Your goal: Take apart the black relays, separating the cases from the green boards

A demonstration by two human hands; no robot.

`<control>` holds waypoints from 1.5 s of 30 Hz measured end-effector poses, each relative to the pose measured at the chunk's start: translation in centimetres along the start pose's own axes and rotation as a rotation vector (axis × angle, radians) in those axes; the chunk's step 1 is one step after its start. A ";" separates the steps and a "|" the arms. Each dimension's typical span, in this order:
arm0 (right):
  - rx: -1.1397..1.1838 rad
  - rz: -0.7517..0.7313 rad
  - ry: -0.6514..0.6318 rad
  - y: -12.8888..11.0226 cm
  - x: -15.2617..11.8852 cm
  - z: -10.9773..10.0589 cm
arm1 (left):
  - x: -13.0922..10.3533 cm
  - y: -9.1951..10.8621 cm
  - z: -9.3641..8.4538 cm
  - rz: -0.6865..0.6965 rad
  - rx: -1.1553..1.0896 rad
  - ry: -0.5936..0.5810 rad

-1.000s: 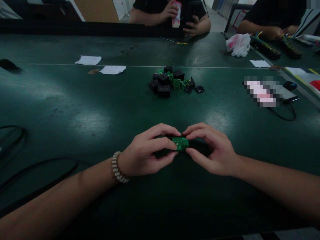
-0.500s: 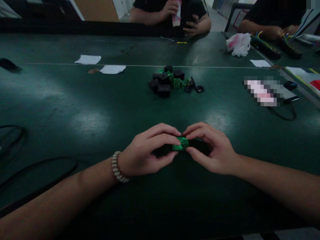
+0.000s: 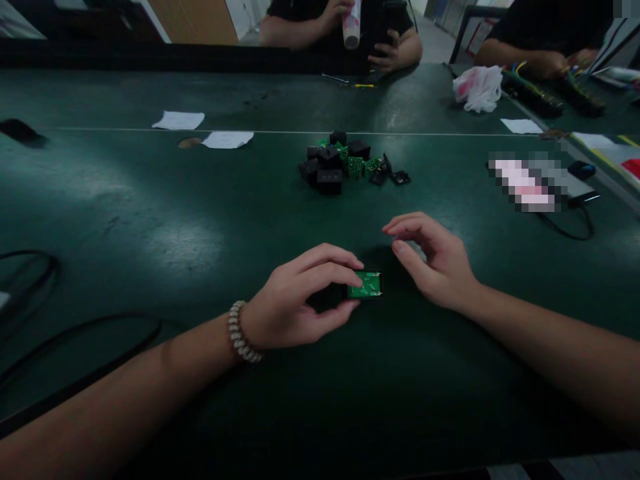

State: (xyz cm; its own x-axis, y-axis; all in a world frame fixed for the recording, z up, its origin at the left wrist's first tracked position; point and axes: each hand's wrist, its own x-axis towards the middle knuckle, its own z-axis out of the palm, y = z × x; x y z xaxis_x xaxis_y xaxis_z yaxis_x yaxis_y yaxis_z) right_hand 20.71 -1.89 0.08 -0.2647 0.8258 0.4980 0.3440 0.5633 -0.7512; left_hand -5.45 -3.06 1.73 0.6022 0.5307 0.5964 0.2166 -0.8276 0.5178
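A green circuit board lies in a small black case on the dark green table. My left hand holds the case from its left side, with thumb and fingers on its near and far edges and one fingertip on the board. To the right and a little beyond the case, my right hand is raised with nothing in it, its thumb and fingers apart. Farther back sits a pile of black cases with green boards and small black parts beside them.
Two paper pieces lie at the back left. Cables run along the left. A plastic bag, a blurred pink item and a black cable are at the right. Across the table, one person holds a cup; another person's hands are near wires.
My right hand has let go of the case and moved away to the right and back, its fingers now apart. My left hand has stayed on the case.
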 end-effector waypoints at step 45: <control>-0.762 0.217 0.116 12.4 13.5 -1.3 | 0.1 -0.2 -0.1 -0.015 -0.048 -0.008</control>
State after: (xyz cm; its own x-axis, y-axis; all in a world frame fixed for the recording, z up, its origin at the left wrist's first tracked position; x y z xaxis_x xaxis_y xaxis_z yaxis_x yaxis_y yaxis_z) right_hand 22.56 16.23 -1.98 -0.0399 0.8932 0.4479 0.9092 0.2184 -0.3546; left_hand -5.55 -2.83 1.77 0.6054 0.5410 0.5838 0.1884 -0.8101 0.5552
